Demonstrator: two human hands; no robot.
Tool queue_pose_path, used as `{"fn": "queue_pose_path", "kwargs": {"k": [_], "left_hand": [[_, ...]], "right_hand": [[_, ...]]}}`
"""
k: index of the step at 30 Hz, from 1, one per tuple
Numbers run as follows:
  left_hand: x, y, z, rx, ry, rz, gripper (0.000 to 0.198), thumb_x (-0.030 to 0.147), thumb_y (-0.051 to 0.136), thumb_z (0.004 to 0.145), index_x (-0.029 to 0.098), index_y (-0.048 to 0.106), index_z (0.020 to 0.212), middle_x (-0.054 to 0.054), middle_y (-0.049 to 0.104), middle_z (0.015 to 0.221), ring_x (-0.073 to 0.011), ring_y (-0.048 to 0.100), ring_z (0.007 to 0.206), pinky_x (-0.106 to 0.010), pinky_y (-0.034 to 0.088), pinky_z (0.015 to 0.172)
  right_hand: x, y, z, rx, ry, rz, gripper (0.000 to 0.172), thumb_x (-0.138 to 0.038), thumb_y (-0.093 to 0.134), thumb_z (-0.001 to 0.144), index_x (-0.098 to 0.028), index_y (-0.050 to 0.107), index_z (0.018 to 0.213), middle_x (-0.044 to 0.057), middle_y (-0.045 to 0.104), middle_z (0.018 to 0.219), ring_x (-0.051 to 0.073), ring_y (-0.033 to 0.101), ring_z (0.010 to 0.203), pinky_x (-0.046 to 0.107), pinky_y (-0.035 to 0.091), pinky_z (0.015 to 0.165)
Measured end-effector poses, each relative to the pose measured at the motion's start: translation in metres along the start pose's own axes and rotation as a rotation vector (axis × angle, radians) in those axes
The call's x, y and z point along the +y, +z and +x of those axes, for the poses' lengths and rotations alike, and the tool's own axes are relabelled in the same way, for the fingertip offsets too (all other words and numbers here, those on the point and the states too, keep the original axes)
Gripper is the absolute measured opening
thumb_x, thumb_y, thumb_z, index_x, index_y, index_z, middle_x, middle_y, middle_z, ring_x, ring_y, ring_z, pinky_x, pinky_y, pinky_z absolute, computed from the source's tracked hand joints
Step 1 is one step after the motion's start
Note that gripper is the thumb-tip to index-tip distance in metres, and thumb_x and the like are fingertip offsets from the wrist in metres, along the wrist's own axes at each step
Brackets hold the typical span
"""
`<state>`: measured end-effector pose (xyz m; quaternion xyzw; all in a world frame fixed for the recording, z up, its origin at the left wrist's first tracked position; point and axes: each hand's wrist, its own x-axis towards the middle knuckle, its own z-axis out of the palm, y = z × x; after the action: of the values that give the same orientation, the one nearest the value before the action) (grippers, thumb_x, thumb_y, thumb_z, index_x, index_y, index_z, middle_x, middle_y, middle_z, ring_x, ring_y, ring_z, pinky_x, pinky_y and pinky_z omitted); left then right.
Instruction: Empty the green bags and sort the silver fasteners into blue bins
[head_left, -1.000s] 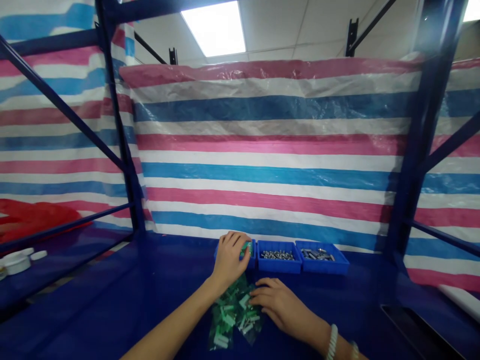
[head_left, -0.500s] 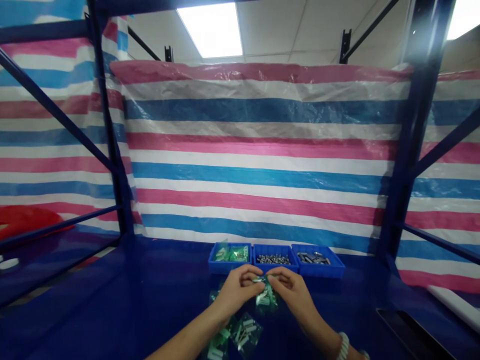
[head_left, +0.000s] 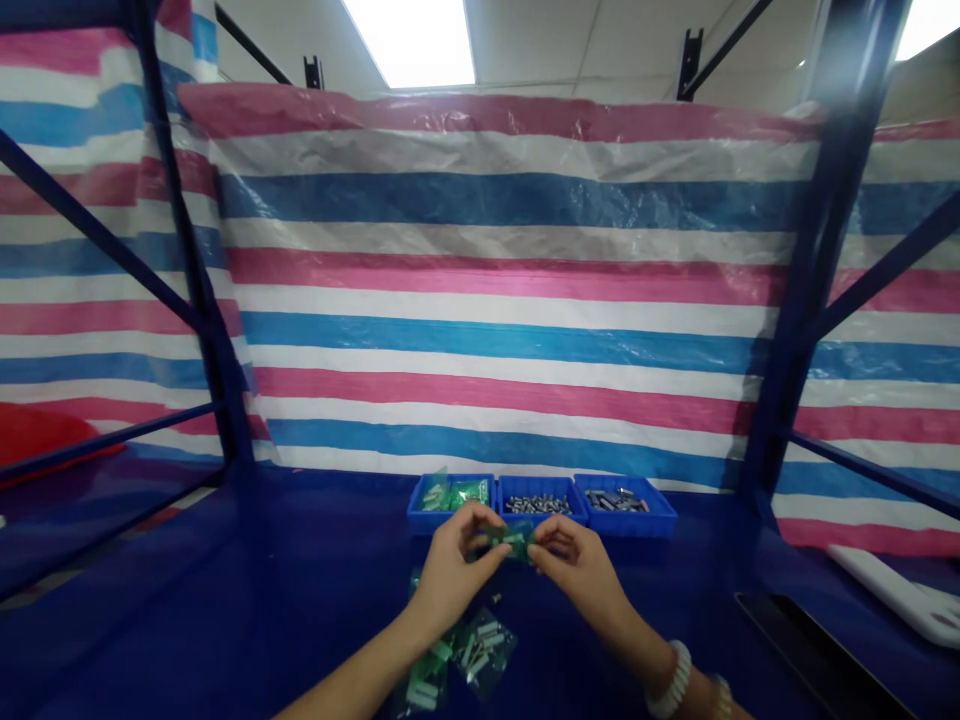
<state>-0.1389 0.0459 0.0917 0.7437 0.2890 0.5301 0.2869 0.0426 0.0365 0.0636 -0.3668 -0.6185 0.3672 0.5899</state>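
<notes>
Between my two hands is a small clear bag with green and white pieces (head_left: 514, 541). My left hand (head_left: 459, 562) pinches its left side, and my right hand (head_left: 574, 562) pinches the right edge. Below my left hand, more such bags lie on the blue table: one with white pieces (head_left: 484, 650) and a greener one (head_left: 426, 685) partly behind my left forearm. A tiny metal piece (head_left: 496, 598) rests on the table under the held bag.
Behind my hands stand three blue bins: one with green bags (head_left: 469, 492), one with small metal parts (head_left: 537, 504), one with flat metal pieces (head_left: 616, 500). At right lie a dark flat device (head_left: 825, 655) and a white object (head_left: 896, 597). Blue rack posts (head_left: 789, 350) flank the table.
The held bag has tipped up from hanging down to lying level between my hands. A tiny metal piece now shows on the table below it. The camera view has shifted slightly.
</notes>
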Motion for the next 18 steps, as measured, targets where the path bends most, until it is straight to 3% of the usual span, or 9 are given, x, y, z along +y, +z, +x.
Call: {"fn": "queue_pose_path", "kwargs": {"k": [1, 4, 5, 7, 10, 13, 15, 18], "left_hand": [[0.003, -0.002, 0.0, -0.027, 0.196, 0.126, 0.013, 0.007, 0.059, 0.079, 0.019, 0.059, 0.078, -0.005, 0.068, 0.085, -0.0196, 0.065, 0.085, -0.036, 0.054, 0.075], [0.01, -0.01, -0.001, -0.1, 0.754, 0.484, 0.02, 0.002, 0.053, 0.083, 0.02, 0.061, 0.079, -0.005, 0.07, 0.099, -0.0211, 0.06, 0.101, -0.042, 0.049, 0.089], [0.01, -0.012, -0.001, -0.093, 0.862, 0.559, 0.019, 0.003, 0.053, 0.084, 0.019, 0.062, 0.081, -0.005, 0.07, 0.103, -0.0212, 0.059, 0.103, -0.043, 0.049, 0.091], [0.01, -0.014, -0.002, -0.05, 0.931, 0.623, 0.016, 0.004, 0.054, 0.085, 0.018, 0.062, 0.083, -0.006, 0.07, 0.105, -0.0215, 0.059, 0.105, -0.043, 0.047, 0.093], [0.006, -0.013, -0.003, -0.073, 0.822, 0.572, 0.019, 0.002, 0.052, 0.084, 0.019, 0.061, 0.083, -0.007, 0.07, 0.104, -0.0229, 0.059, 0.107, -0.044, 0.046, 0.093], [0.002, -0.012, -0.002, -0.062, 0.574, 0.463, 0.016, 0.007, 0.051, 0.084, 0.019, 0.061, 0.088, -0.007, 0.071, 0.094, -0.0215, 0.064, 0.094, -0.04, 0.05, 0.087], [-0.003, -0.019, 0.006, 0.027, 0.349, 0.451, 0.009, 0.017, 0.054, 0.086, 0.019, 0.062, 0.09, -0.005, 0.07, 0.088, -0.0207, 0.065, 0.086, -0.036, 0.052, 0.082], [-0.022, -0.048, 0.034, 0.206, 0.099, 0.507, 0.015, 0.029, 0.053, 0.088, 0.018, 0.062, 0.095, -0.006, 0.069, 0.092, -0.0223, 0.065, 0.09, -0.035, 0.051, 0.084]], "right_hand": [[-0.003, -0.003, 0.0, 0.005, -0.189, -0.141, 0.004, -0.019, 0.063, 0.078, -0.018, 0.06, 0.075, 0.006, 0.067, 0.08, 0.021, 0.065, 0.078, 0.036, 0.054, 0.071], [-0.01, -0.011, -0.002, 0.062, -0.694, -0.526, 0.023, -0.003, 0.049, 0.08, -0.021, 0.062, 0.075, 0.007, 0.066, 0.102, 0.024, 0.059, 0.102, 0.047, 0.048, 0.089], [-0.011, -0.014, -0.002, 0.082, -0.79, -0.605, 0.027, 0.0, 0.047, 0.08, -0.022, 0.062, 0.076, 0.007, 0.065, 0.105, 0.024, 0.057, 0.105, 0.048, 0.047, 0.09], [-0.012, -0.016, -0.003, 0.11, -0.875, -0.674, 0.03, 0.002, 0.046, 0.079, -0.023, 0.063, 0.078, 0.006, 0.063, 0.108, 0.025, 0.056, 0.107, 0.048, 0.048, 0.089], [-0.011, -0.014, -0.003, 0.117, -0.834, -0.668, 0.029, 0.002, 0.046, 0.08, -0.022, 0.061, 0.079, 0.007, 0.061, 0.107, 0.025, 0.056, 0.106, 0.047, 0.048, 0.088], [-0.012, -0.011, -0.004, 0.089, -0.721, -0.636, 0.022, -0.003, 0.048, 0.083, -0.022, 0.06, 0.088, 0.008, 0.06, 0.105, 0.025, 0.055, 0.106, 0.047, 0.047, 0.09], [-0.013, -0.009, -0.004, 0.083, -0.662, -0.606, 0.02, -0.007, 0.05, 0.084, -0.021, 0.058, 0.096, 0.01, 0.059, 0.105, 0.025, 0.055, 0.105, 0.046, 0.046, 0.09], [-0.011, -0.01, -0.002, 0.109, -0.609, -0.557, 0.018, -0.01, 0.049, 0.086, -0.02, 0.058, 0.097, 0.01, 0.059, 0.103, 0.025, 0.055, 0.102, 0.043, 0.046, 0.088]]}}
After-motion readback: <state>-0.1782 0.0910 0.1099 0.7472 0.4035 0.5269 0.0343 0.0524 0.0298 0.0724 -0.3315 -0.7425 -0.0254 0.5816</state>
